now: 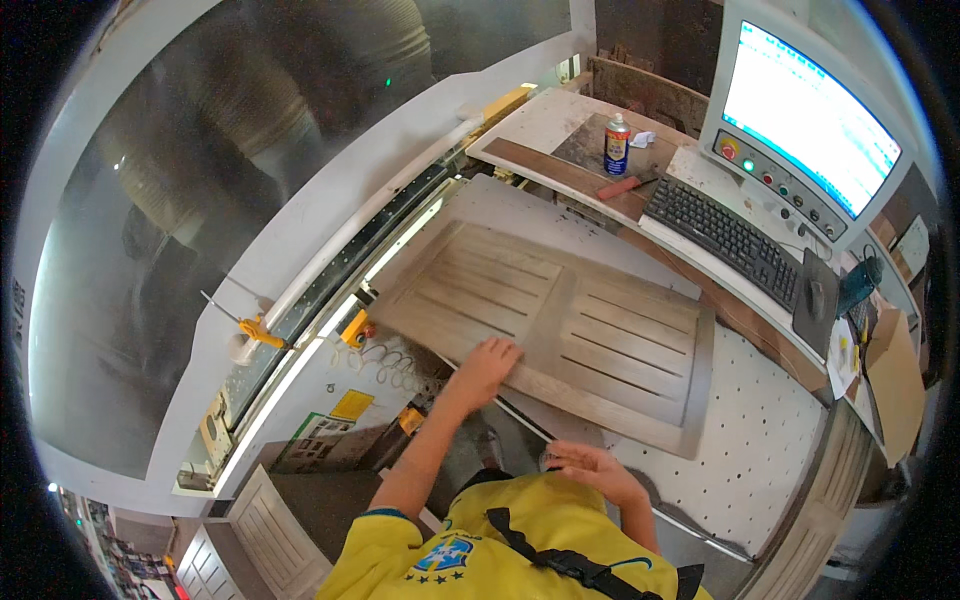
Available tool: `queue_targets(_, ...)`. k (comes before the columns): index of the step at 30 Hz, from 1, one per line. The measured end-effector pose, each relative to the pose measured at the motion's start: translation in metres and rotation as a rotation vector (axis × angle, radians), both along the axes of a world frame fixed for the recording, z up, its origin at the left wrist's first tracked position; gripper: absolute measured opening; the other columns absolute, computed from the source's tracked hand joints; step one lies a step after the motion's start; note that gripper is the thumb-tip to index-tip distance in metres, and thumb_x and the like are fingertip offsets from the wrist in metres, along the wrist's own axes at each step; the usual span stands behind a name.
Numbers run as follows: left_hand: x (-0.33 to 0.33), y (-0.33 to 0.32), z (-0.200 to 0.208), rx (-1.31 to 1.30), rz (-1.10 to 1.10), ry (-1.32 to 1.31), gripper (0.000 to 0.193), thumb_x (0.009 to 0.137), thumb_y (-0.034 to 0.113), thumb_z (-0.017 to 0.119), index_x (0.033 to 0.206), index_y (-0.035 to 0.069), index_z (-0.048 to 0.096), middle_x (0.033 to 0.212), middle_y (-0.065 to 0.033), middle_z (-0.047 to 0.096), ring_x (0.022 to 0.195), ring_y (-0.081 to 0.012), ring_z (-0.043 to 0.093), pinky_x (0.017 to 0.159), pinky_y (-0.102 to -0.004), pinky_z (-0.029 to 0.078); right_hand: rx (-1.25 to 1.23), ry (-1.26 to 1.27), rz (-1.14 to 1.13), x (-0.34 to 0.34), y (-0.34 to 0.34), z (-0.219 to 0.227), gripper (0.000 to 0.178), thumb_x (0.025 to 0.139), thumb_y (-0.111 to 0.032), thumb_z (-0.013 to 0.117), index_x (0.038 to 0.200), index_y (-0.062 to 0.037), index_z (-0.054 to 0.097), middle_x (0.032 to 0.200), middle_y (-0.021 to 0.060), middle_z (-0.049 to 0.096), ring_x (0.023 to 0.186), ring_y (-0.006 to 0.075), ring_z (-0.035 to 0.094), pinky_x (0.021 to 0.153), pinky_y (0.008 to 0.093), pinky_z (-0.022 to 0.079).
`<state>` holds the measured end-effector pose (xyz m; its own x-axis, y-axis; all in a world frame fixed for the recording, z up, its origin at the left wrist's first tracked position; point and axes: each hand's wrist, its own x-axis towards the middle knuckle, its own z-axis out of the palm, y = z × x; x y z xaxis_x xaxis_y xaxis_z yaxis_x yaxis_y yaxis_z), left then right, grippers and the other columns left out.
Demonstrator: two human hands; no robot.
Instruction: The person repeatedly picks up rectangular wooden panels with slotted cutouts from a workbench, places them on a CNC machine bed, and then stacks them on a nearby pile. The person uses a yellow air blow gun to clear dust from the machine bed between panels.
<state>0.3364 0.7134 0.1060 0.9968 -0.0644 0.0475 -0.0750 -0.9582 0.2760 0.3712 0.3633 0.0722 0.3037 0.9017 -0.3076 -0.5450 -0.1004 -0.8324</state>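
Observation:
A brown wooden door panel (545, 330) with two sets of slots lies aslant on a pale work table (745, 430) dotted with holes. My left hand (487, 368) is at the panel's near edge, its fingers bent over the frame; the thumb is hidden. Close to my body, my right hand (588, 468) is apart from the panel, near the table's front edge. Its fingers stretch leftward and hold nothing that I can see.
Behind the panel, a side desk carries a spray can (617, 145), a red-handled tool (619, 188), a keyboard (725, 238) and a monitor (812, 110). A machine with a large window (230, 130) fills the left. A coiled hose (390, 365) hangs beside it. More panels (275, 535) stand at lower left.

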Motion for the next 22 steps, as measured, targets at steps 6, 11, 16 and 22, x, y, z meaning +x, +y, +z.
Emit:
queue_targets(6,0.004,0.046,-0.044,0.134,0.066,0.068,0.067,0.086,0.015,0.083,0.147,0.002,0.057,0.148,-0.016,0.057,0.143,-0.0388,0.049,0.119,-0.053,0.043,-0.257,-0.395,-0.972,0.041,-0.032,-0.018,0.057,0.103,-0.015,0.074,0.153,0.0031,0.054,0.152,0.0216,0.062,0.136,0.0325,0.063,0.114,0.0413,0.05)
queue_targets(11,-0.01,0.052,-0.084,0.038,0.096,-0.219,0.081,0.098,0.056,0.072,0.156,0.002,0.053,0.161,-0.0172,0.05,0.147,-0.0394,0.045,0.123,-0.0576,0.038,-0.89,-0.777,-1.02,0.052,-0.039,-0.106,0.087,0.091,-0.022,0.085,0.161,0.0081,0.042,0.148,0.0258,0.061,0.13,0.0339,0.063,0.111,0.0441,0.051)
queue_targets(16,-0.004,0.068,-0.107,-0.005,0.259,-0.232,0.087,0.096,0.063,0.069,0.156,0.002,0.053,0.167,-0.014,0.046,0.15,-0.04,0.042,0.122,-0.061,0.035,-1.123,-0.992,-1.063,0.048,0.012,-0.122,0.089,0.083,-0.019,0.084,0.154,0.0157,0.046,0.147,0.0342,0.06,0.135,0.0456,0.06,0.117,0.0476,0.047)
queue_targets(22,-0.001,0.11,-0.121,-0.023,0.366,-0.289,0.082,0.101,0.069,0.063,0.153,0.005,0.059,0.166,-0.0137,0.047,0.146,-0.0361,0.044,0.117,-0.0579,0.039,-1.147,-0.879,-0.985,0.065,0.069,-0.103,0.099,0.079,-0.024,0.087,0.158,0.0157,0.042,0.147,0.0376,0.058,0.139,0.0507,0.054,0.123,0.0527,0.04)
